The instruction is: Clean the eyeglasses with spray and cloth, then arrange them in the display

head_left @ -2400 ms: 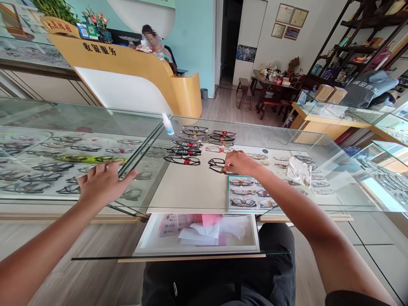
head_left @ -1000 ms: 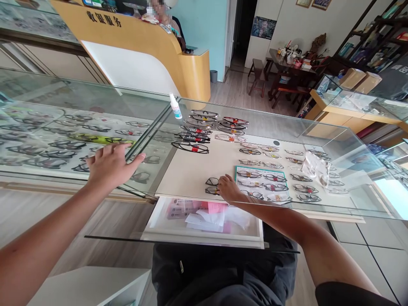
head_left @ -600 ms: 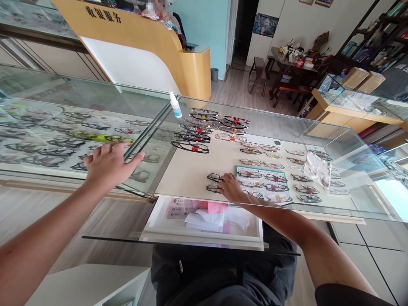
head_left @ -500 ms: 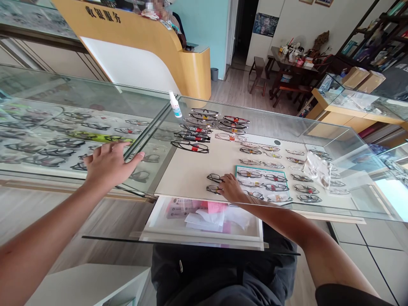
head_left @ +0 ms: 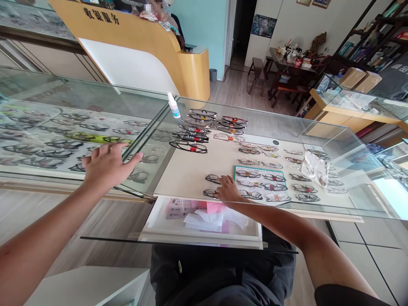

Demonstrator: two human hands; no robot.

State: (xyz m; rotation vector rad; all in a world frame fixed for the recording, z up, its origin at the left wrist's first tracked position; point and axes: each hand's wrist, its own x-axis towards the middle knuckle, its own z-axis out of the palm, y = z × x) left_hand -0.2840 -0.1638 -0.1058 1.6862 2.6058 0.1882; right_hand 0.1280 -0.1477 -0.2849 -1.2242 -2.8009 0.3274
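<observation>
My left hand [head_left: 105, 166] rests on the glass top of the display case, fingers spread and thumb out near the metal-edged joint between two cases. Under the glass, my right hand [head_left: 228, 188] is down on the pale shelf [head_left: 178, 174]. Its fingers are closed on the right end of a dark-framed pair of eyeglasses [head_left: 210, 193] near the front edge. Just behind that pair, another pair of eyeglasses [head_left: 212, 179] lies by my fingertips, its right end partly covered. To the right, a teal-edged white board [head_left: 235, 170] bears several pairs in rows.
A white spray bottle [head_left: 174, 106] stands on the glass top. Several dark frames [head_left: 188, 147] sit farther back on the left. An open drawer [head_left: 153, 227] with papers [head_left: 204, 219] juts out below. A clear plastic bag [head_left: 314, 168] lies right. Someone sits behind the wooden counter [head_left: 194, 72].
The front pair of eyeglasses has shifted slightly toward the front edge with my right hand. My left hand stays on the glass. The whole view has moved a little.
</observation>
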